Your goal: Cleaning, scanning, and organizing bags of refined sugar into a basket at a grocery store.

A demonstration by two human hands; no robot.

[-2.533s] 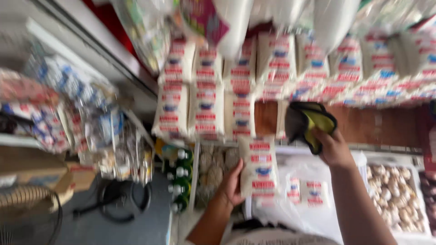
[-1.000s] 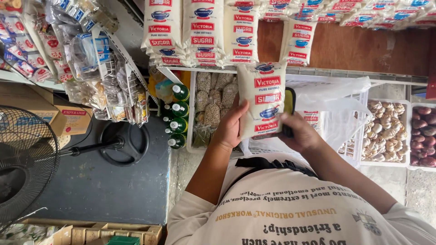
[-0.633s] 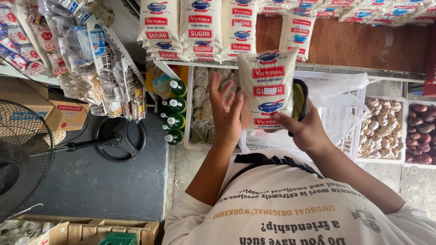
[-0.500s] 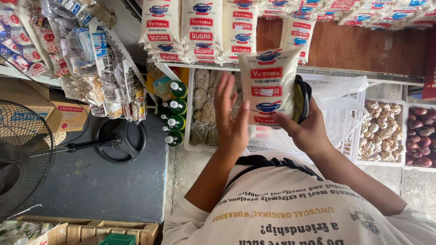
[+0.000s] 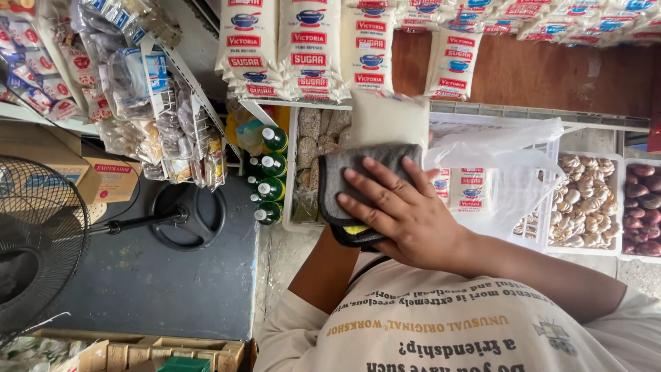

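A white bag of sugar [image 5: 389, 117] is held up in front of me, its plain back facing the camera. My right hand [image 5: 406, 213] lies on it with fingers spread, pressing a grey cloth [image 5: 337, 172] with a yellow and black underside against the bag's lower half. My left forearm [image 5: 323, 272] rises from below and passes under the cloth. My left hand is hidden behind the cloth and the bag, which it seems to support from beneath.
Rows of matching sugar bags [image 5: 310, 48] hang above. Below stand green bottles [image 5: 272, 169], a white crate lined with a plastic bag [image 5: 509, 165], a tray of pale shells [image 5: 585, 200] and reddish bulbs [image 5: 644, 207]. A fan [image 5: 34, 241], hanging packets [image 5: 158, 117] and a cardboard box [image 5: 103, 179] fill the left.
The bag has turned from its printed face to its plain back. My right hand brought the cloth from behind the bag onto its front. My left hand slid out of sight beneath.
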